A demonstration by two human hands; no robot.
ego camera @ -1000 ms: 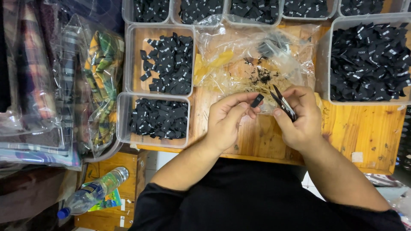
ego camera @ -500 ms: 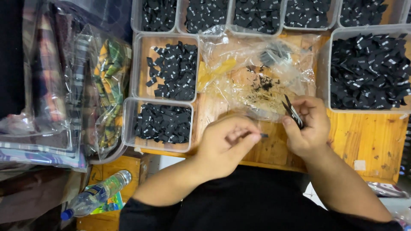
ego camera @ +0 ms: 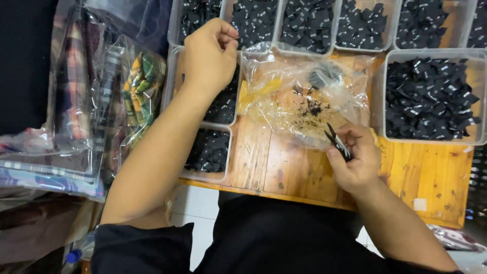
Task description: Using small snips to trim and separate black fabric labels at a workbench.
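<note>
From the head camera, we see our left hand point(ego camera: 209, 53) stretched out over the clear tray point(ego camera: 175, 81) of small black pieces point(ego camera: 223, 104), fingers curled in with the tips pinched; whether anything sits between them, we cannot tell. Our right hand point(ego camera: 355, 160) rests over the wooden table point(ego camera: 284, 162), fingers wrapped around black snips point(ego camera: 337, 142), just beside the crumpled clear bag point(ego camera: 304, 96) littered with dark scraps.

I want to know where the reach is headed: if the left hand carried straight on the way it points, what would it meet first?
Probably the clear tray of small black pieces at the table's far edge; the left hand hovers just short of it, though its height is unclear.
</note>
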